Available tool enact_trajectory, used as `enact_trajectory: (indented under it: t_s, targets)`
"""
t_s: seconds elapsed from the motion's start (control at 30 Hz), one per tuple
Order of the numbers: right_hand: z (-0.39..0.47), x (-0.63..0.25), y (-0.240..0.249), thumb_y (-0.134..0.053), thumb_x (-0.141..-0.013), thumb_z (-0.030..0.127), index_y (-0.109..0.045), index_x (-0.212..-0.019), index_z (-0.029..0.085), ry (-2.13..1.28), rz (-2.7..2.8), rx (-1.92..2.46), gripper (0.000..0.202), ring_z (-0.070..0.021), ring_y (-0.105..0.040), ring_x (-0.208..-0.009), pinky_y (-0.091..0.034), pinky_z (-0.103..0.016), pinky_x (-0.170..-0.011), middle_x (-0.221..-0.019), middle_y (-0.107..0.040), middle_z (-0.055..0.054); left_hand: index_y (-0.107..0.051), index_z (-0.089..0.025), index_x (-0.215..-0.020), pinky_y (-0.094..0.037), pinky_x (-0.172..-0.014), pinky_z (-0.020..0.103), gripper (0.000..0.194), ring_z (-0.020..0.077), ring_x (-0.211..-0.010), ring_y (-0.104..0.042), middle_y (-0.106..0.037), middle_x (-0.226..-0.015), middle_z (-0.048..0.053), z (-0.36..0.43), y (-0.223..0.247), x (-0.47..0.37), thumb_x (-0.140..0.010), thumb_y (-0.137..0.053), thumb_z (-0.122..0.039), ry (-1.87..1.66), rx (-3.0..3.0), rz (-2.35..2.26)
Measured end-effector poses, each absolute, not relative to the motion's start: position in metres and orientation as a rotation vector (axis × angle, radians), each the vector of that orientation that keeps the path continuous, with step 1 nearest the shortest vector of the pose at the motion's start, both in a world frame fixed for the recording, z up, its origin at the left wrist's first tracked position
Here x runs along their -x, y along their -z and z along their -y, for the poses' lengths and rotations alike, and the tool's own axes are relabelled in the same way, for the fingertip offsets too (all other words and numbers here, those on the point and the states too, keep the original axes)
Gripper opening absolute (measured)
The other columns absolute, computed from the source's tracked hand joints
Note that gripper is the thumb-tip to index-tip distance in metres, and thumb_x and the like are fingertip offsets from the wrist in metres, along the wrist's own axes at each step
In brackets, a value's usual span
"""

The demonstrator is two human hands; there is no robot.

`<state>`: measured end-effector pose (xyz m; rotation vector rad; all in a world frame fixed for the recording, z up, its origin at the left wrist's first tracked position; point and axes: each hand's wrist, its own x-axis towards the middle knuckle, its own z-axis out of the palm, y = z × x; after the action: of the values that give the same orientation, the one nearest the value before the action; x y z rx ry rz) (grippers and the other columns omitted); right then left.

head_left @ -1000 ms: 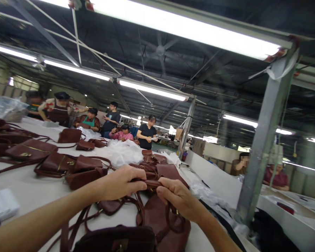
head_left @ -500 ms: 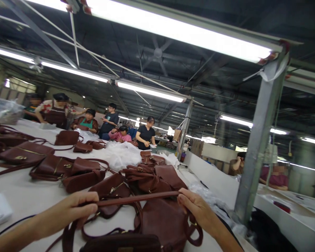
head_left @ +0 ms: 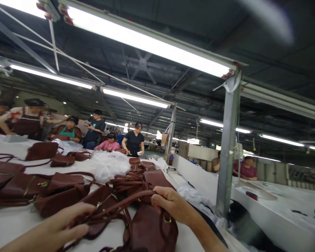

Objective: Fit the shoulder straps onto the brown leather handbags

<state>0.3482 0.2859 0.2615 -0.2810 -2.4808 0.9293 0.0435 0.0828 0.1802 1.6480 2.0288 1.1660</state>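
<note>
Two bare hands of yours reach over the desk (head_left: 5, 227), both nearer to you than the white plastic heap (head_left: 109, 164), which serves as the landmark here. Your right hand (head_left: 170, 203), nearer and to the right of the heap, is closed, with thumb and fingers pinching a brown strap (head_left: 136, 196). That strap lies on your side of the heap, arching from your right hand down toward your left. Your left hand (head_left: 68, 222), nearer and to the left of the heap, is partly open, thumb and fingers apart; the strap runs up to that gap, but you cannot tell whether it touches the skin. Below your right hand, on the near side of the heap, lies a rounded brown bag (head_left: 151, 227), and a brown bag with a zip (head_left: 103, 196) sits between it and the heap. A bundle of straps (head_left: 128, 178) lies just to the near right of the heap. Left of the heap you have a small brown pouch (head_left: 63, 160) and, farther left, a larger brown bag (head_left: 42, 151). Right of the heap, well apart from it, stands a grey post (head_left: 227, 150). Beyond the heap you see a co-worker in pink (head_left: 109, 144) and another in a black top (head_left: 133, 141).
</note>
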Motion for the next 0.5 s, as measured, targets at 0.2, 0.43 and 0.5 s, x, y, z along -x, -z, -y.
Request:
enact_trajectory:
  t_s: [0.2,0.43,0.5]
  targets:
    - [-0.259,-0.331,-0.285,-0.055,-0.092,0.041,-0.054,-0.066,0.017,-0.859,2.496,0.234,0.035,-0.0093,-0.043,-0.058,-0.031,-0.021,-0.055,-0.063,-0.050,0.004,-0.070,-0.022,-0.094,-0.045,-0.079,0.030,0.021,0.0233,-0.089,-0.061,-0.070,-0.094,0.002,-0.132,-0.257,-0.132,-0.085,-0.056,-0.034,-1.207,-2.077,-1.884]
    - [-0.281,-0.345,-0.275,-0.081,-0.067,0.036,-0.068,-0.118,0.021,-1.020,2.365,0.310,0.055,-0.0139,-0.055,-0.077,-0.040,-0.024,-0.068,-0.096,-0.066,0.000,-0.049,-0.022,-0.074,-0.034,-0.054,0.024,0.024,0.0146,-0.061,-0.045,-0.045,-0.066,-0.006,-0.148,-0.251,-0.100,-0.081,-0.054,-0.045,-1.395,-1.936,-1.724]
    - [-0.288,-0.356,-0.272,-0.081,-0.064,0.031,-0.075,-0.104,0.021,-0.928,2.422,0.407,0.042,-0.0146,-0.054,-0.076,-0.039,-0.024,-0.067,-0.088,-0.067,0.001,-0.047,-0.022,-0.072,-0.031,-0.050,0.023,0.032,0.0127,-0.055,-0.040,-0.044,-0.063,-0.007,-0.143,-0.247,-0.076,-0.078,-0.057,-0.052,-1.433,-1.817,-1.683]
